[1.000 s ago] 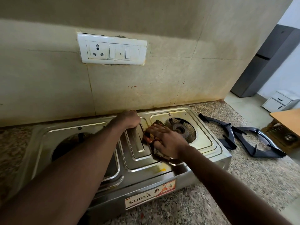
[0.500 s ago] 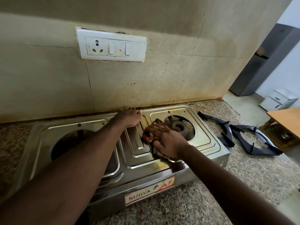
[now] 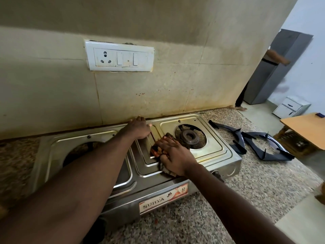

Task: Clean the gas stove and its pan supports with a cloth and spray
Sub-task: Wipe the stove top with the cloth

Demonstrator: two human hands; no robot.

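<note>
A two-burner steel gas stove [image 3: 218,155] sits on the speckled counter against the wall. My right hand [image 3: 175,154] grips a dark, reddish cloth [image 3: 156,150] and presses it on the raised middle panel, just left of the right burner [image 3: 190,136]. My left hand [image 3: 139,128] rests on the stove's back edge near the middle, fingers curled down over the rim. Two black pan supports [image 3: 267,147] lie off the stove on the counter to its right. My left forearm hides most of the left burner. No spray bottle is in view.
A white switch and socket plate [image 3: 119,58] is on the tiled wall above the stove. A wooden table [image 3: 306,125] stands beyond the counter's right end. Farther back are a grey fridge [image 3: 274,71], a small white drawer unit [image 3: 290,108] and part of another person [image 3: 274,58].
My right hand with the cloth has shifted slightly along the middle panel. My left hand stays on the back edge. A person has come into view by the fridge.
</note>
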